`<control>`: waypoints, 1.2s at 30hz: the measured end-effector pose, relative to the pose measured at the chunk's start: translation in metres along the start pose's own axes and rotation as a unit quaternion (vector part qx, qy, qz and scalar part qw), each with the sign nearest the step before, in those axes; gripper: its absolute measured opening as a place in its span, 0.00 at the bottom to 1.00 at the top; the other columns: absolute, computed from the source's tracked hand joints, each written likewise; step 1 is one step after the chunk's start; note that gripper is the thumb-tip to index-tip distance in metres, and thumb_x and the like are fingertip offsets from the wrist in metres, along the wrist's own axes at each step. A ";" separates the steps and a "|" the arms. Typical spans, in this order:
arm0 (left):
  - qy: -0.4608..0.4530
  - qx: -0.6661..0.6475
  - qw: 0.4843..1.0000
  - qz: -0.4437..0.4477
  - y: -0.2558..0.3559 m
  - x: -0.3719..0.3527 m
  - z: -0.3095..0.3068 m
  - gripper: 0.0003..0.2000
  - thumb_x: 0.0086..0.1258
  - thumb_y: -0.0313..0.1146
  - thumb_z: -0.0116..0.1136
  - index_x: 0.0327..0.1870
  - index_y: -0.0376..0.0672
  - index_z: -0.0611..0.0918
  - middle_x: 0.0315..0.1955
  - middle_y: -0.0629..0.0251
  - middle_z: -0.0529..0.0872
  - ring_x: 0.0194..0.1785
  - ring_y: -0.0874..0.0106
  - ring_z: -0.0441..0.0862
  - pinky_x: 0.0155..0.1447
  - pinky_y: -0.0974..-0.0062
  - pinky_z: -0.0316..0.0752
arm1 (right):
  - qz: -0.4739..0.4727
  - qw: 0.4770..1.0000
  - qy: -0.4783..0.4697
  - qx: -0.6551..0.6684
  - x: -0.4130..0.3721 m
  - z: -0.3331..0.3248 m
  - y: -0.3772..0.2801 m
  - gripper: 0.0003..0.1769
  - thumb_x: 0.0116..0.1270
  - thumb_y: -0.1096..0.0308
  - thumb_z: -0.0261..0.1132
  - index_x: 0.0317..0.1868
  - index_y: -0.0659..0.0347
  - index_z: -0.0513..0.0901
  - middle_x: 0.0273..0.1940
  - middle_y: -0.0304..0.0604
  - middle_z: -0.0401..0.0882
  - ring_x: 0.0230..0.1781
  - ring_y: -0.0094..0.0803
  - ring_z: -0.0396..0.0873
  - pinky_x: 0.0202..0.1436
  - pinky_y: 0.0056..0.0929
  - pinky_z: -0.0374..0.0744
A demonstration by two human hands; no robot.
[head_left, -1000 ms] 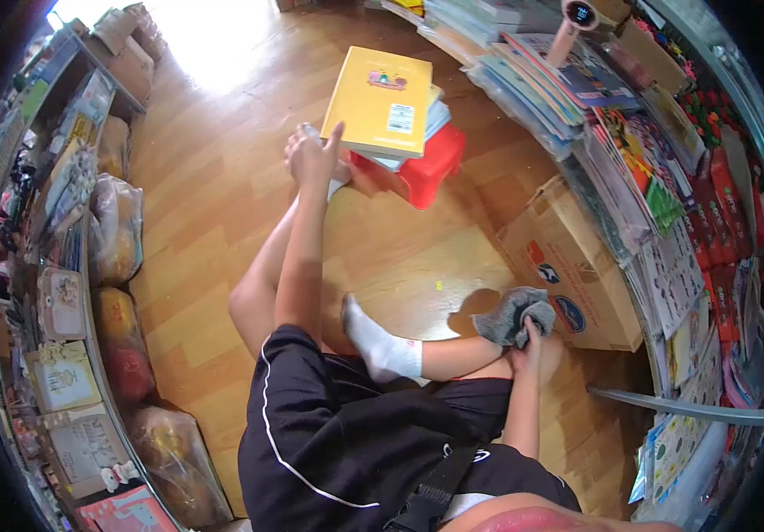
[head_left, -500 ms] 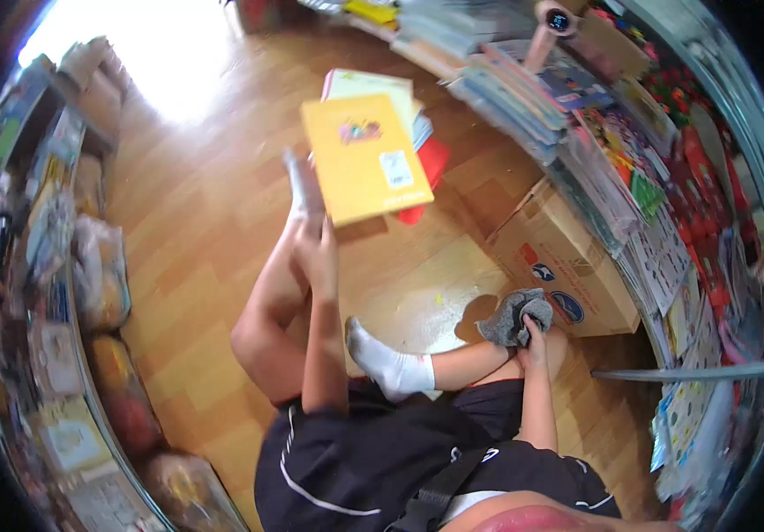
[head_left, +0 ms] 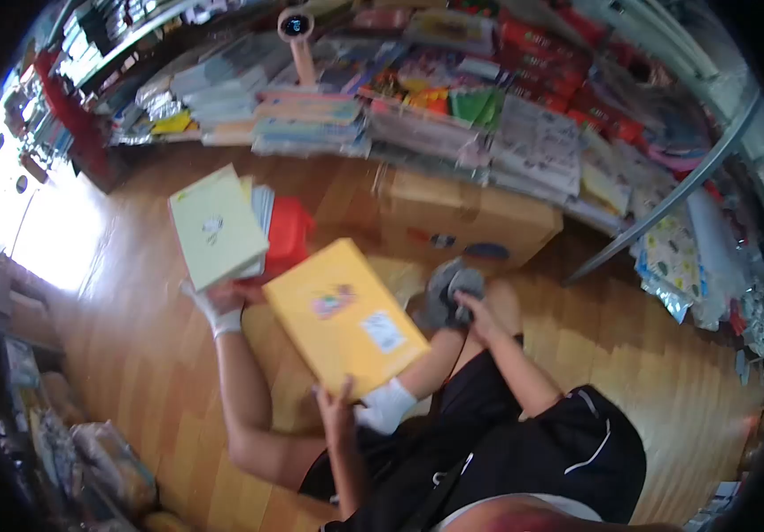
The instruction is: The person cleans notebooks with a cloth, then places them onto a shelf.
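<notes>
My left hand (head_left: 337,408) grips the lower edge of a yellow book (head_left: 355,315) with a small coloured picture and a white label on its cover. The book is tilted above my bent legs and partly hides them. My right hand (head_left: 479,317) is closed around a crumpled grey cloth (head_left: 446,293) beside my knee. Farther off, near my white-socked foot (head_left: 222,317), a pale green book (head_left: 215,229) lies on top of other books or papers. A red object (head_left: 289,235) shows next to that pile, partly covered.
A cardboard box (head_left: 470,217) stands on the wooden floor (head_left: 169,399), below a long display of stacked packets and papers (head_left: 311,120). A pink handheld device (head_left: 300,49) stands on it. A curved metal bar (head_left: 666,199) juts out at right. Bagged goods (head_left: 116,461) line the lower left.
My view has swung to the right. The yellow book has come toward me in my left hand, away from the pile, exposing the pale green book. My right hand still holds the cloth.
</notes>
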State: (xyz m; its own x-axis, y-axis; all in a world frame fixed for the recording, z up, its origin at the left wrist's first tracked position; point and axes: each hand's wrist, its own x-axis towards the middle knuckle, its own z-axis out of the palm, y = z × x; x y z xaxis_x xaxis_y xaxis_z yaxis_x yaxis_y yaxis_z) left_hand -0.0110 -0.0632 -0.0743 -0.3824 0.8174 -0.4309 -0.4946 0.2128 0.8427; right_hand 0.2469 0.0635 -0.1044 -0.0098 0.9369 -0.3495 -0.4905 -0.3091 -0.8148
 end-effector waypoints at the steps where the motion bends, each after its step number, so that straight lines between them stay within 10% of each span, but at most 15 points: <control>1: -0.084 -0.026 0.996 -0.010 -0.027 -0.008 -0.012 0.12 0.56 0.26 0.55 0.41 0.37 0.72 0.30 0.67 0.76 0.31 0.77 0.74 0.22 0.80 0.69 | 0.027 0.999 -0.002 0.040 0.012 -0.013 0.012 0.20 0.51 0.71 0.63 0.46 0.65 0.71 0.42 0.42 0.73 0.44 0.30 0.72 0.49 0.28 0.70; 3: -0.066 -0.028 0.996 -0.051 -0.048 -0.031 -0.002 0.13 0.57 0.27 0.54 0.44 0.37 0.71 0.30 0.67 0.77 0.28 0.78 0.74 0.19 0.82 0.68 | 0.001 0.999 0.000 0.051 -0.017 0.013 0.000 0.20 0.52 0.71 0.62 0.46 0.66 0.70 0.41 0.42 0.73 0.44 0.30 0.72 0.49 0.28 0.70; 6: -0.110 0.059 0.991 -0.049 -0.047 -0.036 0.003 0.14 0.59 0.28 0.52 0.45 0.37 0.69 0.28 0.65 0.77 0.23 0.78 0.74 0.15 0.84 0.67 | 0.041 0.916 -0.278 -0.285 -0.044 0.047 0.012 0.29 0.51 0.67 0.64 0.54 0.61 0.64 0.49 0.44 0.67 0.51 0.34 0.66 0.53 0.32 0.66; 7: -0.122 0.084 0.989 -0.008 -0.043 -0.032 0.008 0.14 0.58 0.27 0.52 0.45 0.37 0.69 0.30 0.66 0.77 0.28 0.78 0.75 0.24 0.83 0.71 | 0.001 0.842 -0.400 -0.362 -0.052 0.051 0.026 0.34 0.49 0.66 0.65 0.57 0.57 0.61 0.53 0.47 0.63 0.56 0.38 0.62 0.57 0.37 0.63; 9: -0.172 0.116 0.973 0.103 -0.045 -0.027 0.002 0.23 0.55 0.23 0.51 0.54 0.39 0.65 0.52 0.60 0.69 0.57 0.68 0.63 0.58 0.72 0.61 | -0.288 0.501 -0.465 -0.670 -0.090 0.093 0.028 0.43 0.44 0.66 0.66 0.61 0.41 0.55 0.61 0.53 0.50 0.63 0.46 0.47 0.61 0.51 0.49; 11: -0.277 0.312 0.902 0.111 -0.072 0.006 -0.037 0.26 0.54 0.26 0.54 0.57 0.41 0.63 0.52 0.59 0.68 0.57 0.68 0.63 0.60 0.73 0.58 | -0.262 0.586 -0.437 -0.631 -0.079 0.094 0.043 0.39 0.45 0.63 0.63 0.60 0.32 0.58 0.63 0.52 0.44 0.64 0.51 0.40 0.62 0.54 0.37; 13: -0.247 0.221 0.943 -0.022 -0.022 -0.012 -0.012 0.18 0.56 0.28 0.55 0.48 0.36 0.69 0.33 0.65 0.76 0.30 0.80 0.75 0.29 0.83 0.72 | -0.361 0.602 -0.320 -0.636 -0.051 0.103 0.042 0.37 0.46 0.60 0.60 0.60 0.37 0.58 0.64 0.53 0.41 0.65 0.52 0.38 0.62 0.54 0.37; 15: -0.248 0.178 0.939 0.157 -0.019 -0.021 0.001 0.17 0.57 0.28 0.55 0.47 0.34 0.69 0.31 0.67 0.76 0.29 0.80 0.74 0.21 0.86 0.66 | -0.343 0.656 -0.231 -0.631 -0.034 0.121 0.014 0.41 0.45 0.61 0.62 0.62 0.40 0.55 0.64 0.53 0.39 0.65 0.51 0.38 0.63 0.51 0.37; 16: -0.237 0.162 0.957 0.036 0.000 -0.033 0.006 0.16 0.57 0.28 0.54 0.47 0.34 0.70 0.34 0.66 0.77 0.34 0.79 0.74 0.27 0.84 0.69 | -0.343 0.674 -0.213 -0.618 -0.020 0.119 0.011 0.44 0.43 0.64 0.63 0.63 0.41 0.53 0.64 0.53 0.37 0.65 0.49 0.37 0.63 0.50 0.37; 19: -0.237 0.199 0.947 0.087 -0.011 -0.027 0.002 0.16 0.58 0.27 0.53 0.47 0.34 0.69 0.35 0.67 0.77 0.35 0.78 0.74 0.28 0.83 0.71 | -0.336 0.677 -0.207 -0.621 -0.022 0.116 0.017 0.47 0.40 0.67 0.64 0.63 0.41 0.52 0.65 0.53 0.37 0.65 0.50 0.36 0.63 0.52 0.38; 24: -0.233 0.232 0.944 0.001 -0.008 -0.030 -0.001 0.15 0.58 0.27 0.53 0.46 0.34 0.70 0.34 0.66 0.77 0.34 0.78 0.74 0.31 0.82 0.72 | -0.324 0.566 -0.403 -0.642 -0.067 0.112 0.034 0.47 0.38 0.66 0.65 0.62 0.38 0.53 0.64 0.54 0.39 0.65 0.52 0.35 0.62 0.54 0.36; 31: -0.257 0.255 0.925 0.112 -0.010 -0.053 0.003 0.16 0.58 0.28 0.53 0.47 0.33 0.69 0.37 0.62 0.76 0.42 0.76 0.70 0.49 0.77 0.65 | -0.283 0.796 -0.133 -0.518 0.004 0.116 0.013 0.36 0.50 0.64 0.58 0.62 0.49 0.56 0.64 0.52 0.41 0.65 0.49 0.39 0.62 0.50 0.37; 36: -0.235 0.272 0.926 0.118 -0.010 -0.049 -0.001 0.16 0.58 0.28 0.52 0.48 0.33 0.69 0.39 0.59 0.76 0.44 0.74 0.70 0.50 0.76 0.64 | -0.308 0.757 -0.206 -0.538 -0.026 0.118 0.033 0.42 0.48 0.63 0.61 0.63 0.55 0.50 0.63 0.61 0.38 0.64 0.54 0.36 0.62 0.51 0.38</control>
State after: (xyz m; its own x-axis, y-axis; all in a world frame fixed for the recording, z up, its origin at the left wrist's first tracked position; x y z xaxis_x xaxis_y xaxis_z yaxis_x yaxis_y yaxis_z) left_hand 0.0118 -0.1060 -0.0618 0.0155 0.9910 -0.1327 0.0742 0.1313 0.9886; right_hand 0.1278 0.0486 -0.0680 -0.4477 0.8604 0.2434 0.4799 0.4609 -0.7465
